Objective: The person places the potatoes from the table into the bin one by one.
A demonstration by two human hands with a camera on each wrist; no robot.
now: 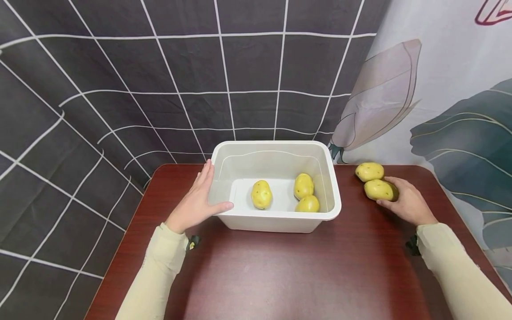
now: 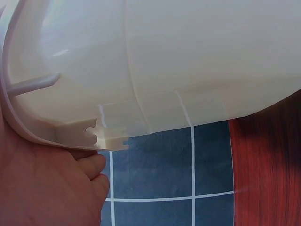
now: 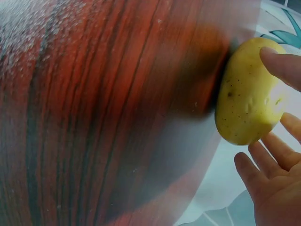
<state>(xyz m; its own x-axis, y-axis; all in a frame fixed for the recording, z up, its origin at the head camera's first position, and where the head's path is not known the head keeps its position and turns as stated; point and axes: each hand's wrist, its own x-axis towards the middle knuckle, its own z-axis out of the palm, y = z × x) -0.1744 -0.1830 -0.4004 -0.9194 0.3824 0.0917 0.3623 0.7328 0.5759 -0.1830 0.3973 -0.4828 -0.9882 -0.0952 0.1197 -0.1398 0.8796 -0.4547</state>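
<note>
My left hand point(image 1: 196, 200) rests against the left end of a white plastic bin point(image 1: 272, 223), its fingers straight along the side and its thumb over the front rim. In the left wrist view those fingers point(image 2: 91, 165) lie against the bin's rim. Inside the bin are three yellow potatoes, one alone point(image 1: 262, 194) and a pair at the right, the rear one point(image 1: 303, 186) and the front one point(image 1: 308, 204). At the table's right, my right hand point(image 1: 410, 202) holds another potato point(image 1: 378, 190) between thumb and fingers. Just behind it lies one more potato point(image 1: 370, 171).
Everything stands on a reddish-brown wooden table point(image 1: 296, 275). A dark curtain with a white grid point(image 1: 252, 62) hangs behind and to the left. A pale patterned curtain point(image 1: 448, 98) is at the right, close to the table's edge.
</note>
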